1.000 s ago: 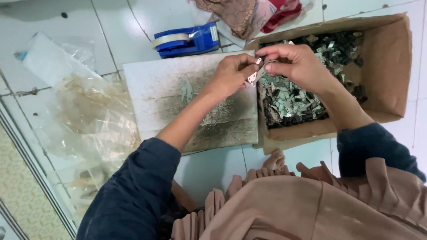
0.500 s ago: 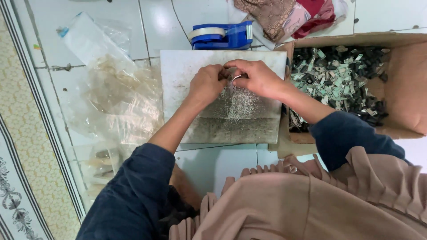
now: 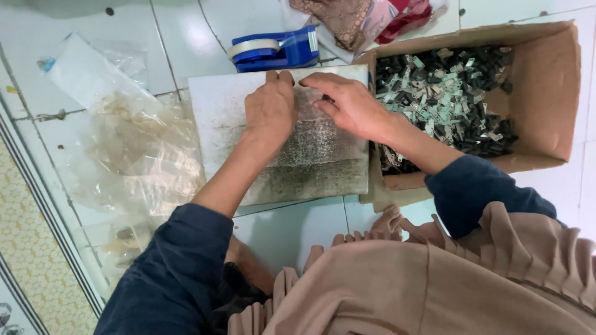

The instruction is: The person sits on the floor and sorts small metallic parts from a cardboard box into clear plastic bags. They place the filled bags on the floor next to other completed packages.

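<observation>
Together, the left hand (image 3: 270, 111) and right hand (image 3: 347, 105) are pressed palm-down, fingers curled, on the far edge of a worn grey board (image 3: 310, 161); nothing gripped can be made out. Just beyond it a blue tape dispenser (image 3: 273, 49) is seen; beside it, a cardboard box (image 3: 552, 93) of small metal parts (image 3: 447, 93).

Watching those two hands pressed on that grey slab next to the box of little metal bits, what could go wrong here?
The worn grey rectangular slab lies on smooth glossy white floor tiles, so it might slide under the left hand and right hand. The brown cardboard box is crowded with small dark and greenish metal pieces; bare fingers could get nicked. Crinkled clear plastic bags beside the slab could catch stray pieces.
</observation>
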